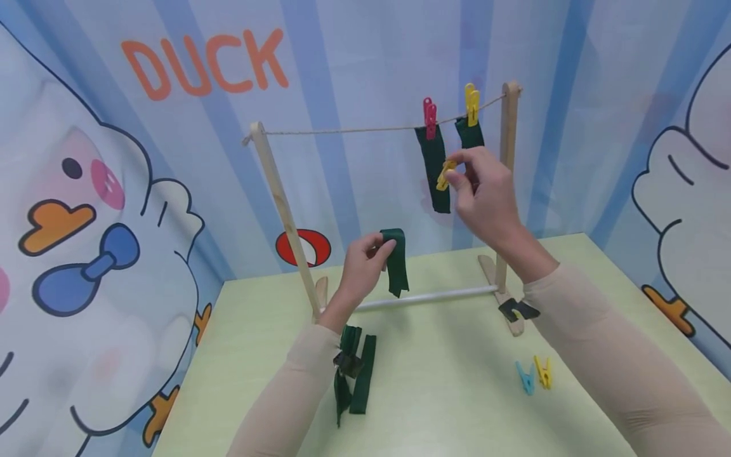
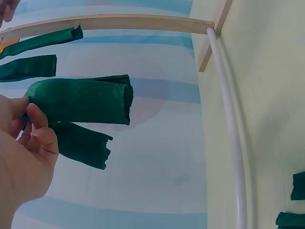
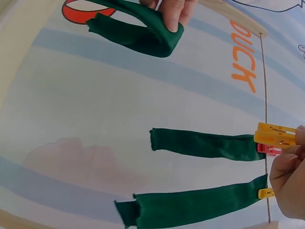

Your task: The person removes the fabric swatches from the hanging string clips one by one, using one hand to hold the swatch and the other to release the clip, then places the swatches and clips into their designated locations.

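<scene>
- Folded green fabric strip point(image 1: 399, 266): below the cord point(image 1: 342, 131), pinched between thumb and fingers of the left hand point(image 1: 361, 265).
- Right hand point(image 1: 488, 193): thumb and fingers clamped on a yellow plastic clothespin point(image 1: 445, 176), below the cord.
- Two narrow green strips point(image 1: 435, 174): pegged to the cord.
- Smooth pale tabletop point(image 1: 445, 393): beneath the cord; striped fabric backdrop point(image 1: 371, 63) behind.

The person is wearing a pale beige cloth left sleeve point(image 1: 294, 384) and a matching beige cloth right sleeve point(image 1: 617, 358), leaving the left hand point(image 1: 363, 263) and right hand point(image 1: 487, 193) bare. The right sleeve is creasing. A small, angular black left-wrist fitting point(image 1: 348, 364) and similar black right-wrist fitting point(image 1: 518, 310) are jutting out.
</scene>
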Motion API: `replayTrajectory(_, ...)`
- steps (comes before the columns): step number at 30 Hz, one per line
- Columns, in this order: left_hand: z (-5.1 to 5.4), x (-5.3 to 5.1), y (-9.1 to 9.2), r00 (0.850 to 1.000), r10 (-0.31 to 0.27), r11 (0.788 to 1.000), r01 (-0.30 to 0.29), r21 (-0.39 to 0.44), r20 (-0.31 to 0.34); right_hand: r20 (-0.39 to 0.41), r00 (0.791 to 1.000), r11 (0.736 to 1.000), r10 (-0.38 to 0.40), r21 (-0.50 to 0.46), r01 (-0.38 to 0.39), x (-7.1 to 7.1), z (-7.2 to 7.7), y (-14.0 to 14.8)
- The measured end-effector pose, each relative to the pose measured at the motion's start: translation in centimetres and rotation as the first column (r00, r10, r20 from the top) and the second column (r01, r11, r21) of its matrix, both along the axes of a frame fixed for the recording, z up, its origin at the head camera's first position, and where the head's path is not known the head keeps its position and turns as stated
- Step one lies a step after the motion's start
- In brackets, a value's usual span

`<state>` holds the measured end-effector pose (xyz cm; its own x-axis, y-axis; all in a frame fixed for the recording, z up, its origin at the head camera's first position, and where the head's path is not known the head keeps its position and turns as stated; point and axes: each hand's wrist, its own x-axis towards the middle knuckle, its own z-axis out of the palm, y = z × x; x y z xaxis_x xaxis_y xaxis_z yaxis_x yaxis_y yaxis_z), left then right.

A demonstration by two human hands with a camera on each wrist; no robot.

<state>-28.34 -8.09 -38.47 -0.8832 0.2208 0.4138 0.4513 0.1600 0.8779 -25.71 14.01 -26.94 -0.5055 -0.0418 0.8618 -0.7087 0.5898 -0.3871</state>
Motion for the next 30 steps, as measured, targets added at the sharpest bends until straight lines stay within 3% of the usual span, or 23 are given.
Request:
replayTrajectory(9, -1.2, 0.3, -0.3, 1.0, -0.002, 1.0, 0.002, 0.005, 0.0, 0.102, 0.995, 0.999, 0.007, 0.043, -0.012, 1.0, -2.7, 2.4)
replayTrajectory(16, -2.0, 0.8, -0.7, 1.0, -0.001, 1.0, 0.001, 0.012, 0.028, 0.234, 0.971, 0.996, -0.045, 0.086, 0.026, 1.9, -5.0, 5.0)
replayTrajectory(30, -3.8, 2.2, -1.1, 0.995, 0.021, 0.999, -0.026, 0.048, 0.097, 0.304, 0.945, 0.988, -0.119, 0.129, 0.083, 3.5, -9.2, 8.8)
